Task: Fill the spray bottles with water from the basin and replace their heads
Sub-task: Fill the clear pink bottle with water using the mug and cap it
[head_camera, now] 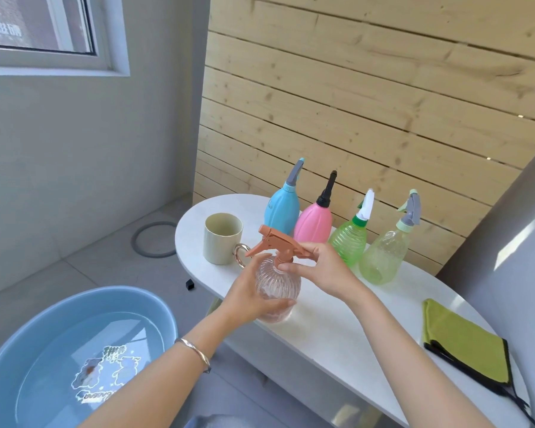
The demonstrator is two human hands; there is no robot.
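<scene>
A clear ribbed spray bottle stands at the front edge of the white oval table. My left hand grips its round body from the left. My right hand pinches the collar of its orange spray head, which sits on the neck. Behind stand a blue bottle, a pink bottle, a green bottle and a pale green bottle, all with heads on. A blue basin holding water sits on the floor at lower left.
A cream mug with a gold handle stands left of the clear bottle. A folded green cloth lies on the table's right end. A grey ring and a small black piece lie on the tiled floor. A wooden slat wall is behind.
</scene>
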